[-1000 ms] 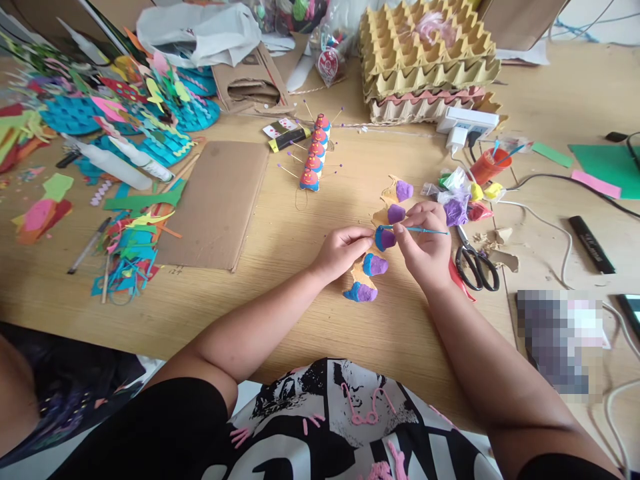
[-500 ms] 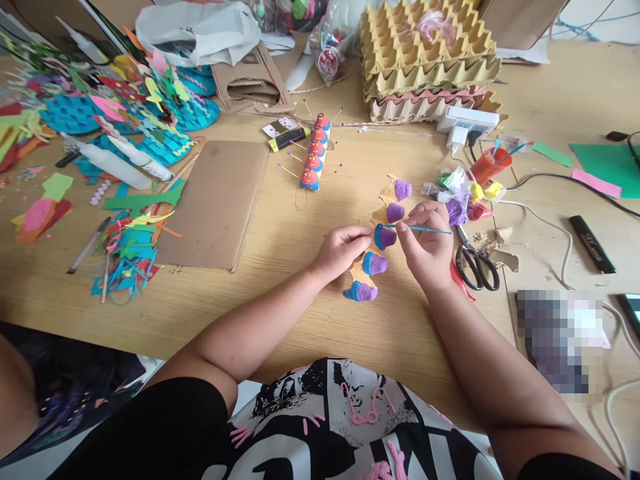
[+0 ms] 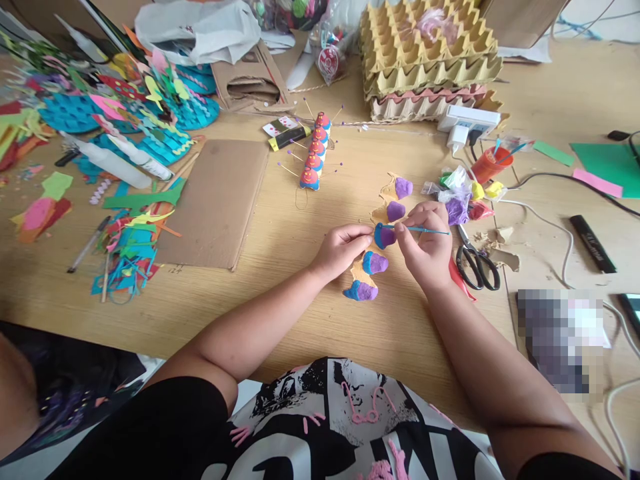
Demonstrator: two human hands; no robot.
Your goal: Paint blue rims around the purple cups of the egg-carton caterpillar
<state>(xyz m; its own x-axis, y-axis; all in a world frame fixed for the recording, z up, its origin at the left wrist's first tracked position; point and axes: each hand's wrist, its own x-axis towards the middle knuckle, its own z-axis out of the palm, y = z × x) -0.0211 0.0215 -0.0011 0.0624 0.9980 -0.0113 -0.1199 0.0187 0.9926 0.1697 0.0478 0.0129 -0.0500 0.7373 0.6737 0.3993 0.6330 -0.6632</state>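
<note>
One five-cup egg-carton strip (image 3: pixel 385 238) lies on the wooden table (image 3: pixel 300 313) between both hands, running from just beyond the grip back toward the person. Left hand (image 3: pixel 345 250): thumb and forefinger pinched together on the strip's left edge at the middle cup, no gap seen. Right hand (image 3: pixel 427 240): fingers closed round a thin blue modelling tool (image 3: pixel 423 230), its tip touching the blue rim of that same cup. Purple clay (image 3: pixel 403 187) caps all five cups; blue clay (image 3: pixel 353 291) shows on the middle one and the two nearer (the two beyond the grip have bare yellowish carton instead).

Just right of the right hand: black-handled scissors (image 3: pixel 477 265). Beyond it, bagged clay packs (image 3: pixel 457 208), then an orange cup (image 3: pixel 491 165) with blue sticks in it. Beyond the left hand and a bit left: a red-and-blue caterpillar figure (image 3: pixel 314 157) with purple-tipped sticks poking out both sides. Well left of the left hand: flat cardboard sheet (image 3: pixel 215 200), coloured paper scraps (image 3: pixel 135 247) past it. Farthest out from the grip: stacked egg trays (image 3: pixel 430 67), with a white power strip (image 3: pixel 470 119) at their near right corner.
</note>
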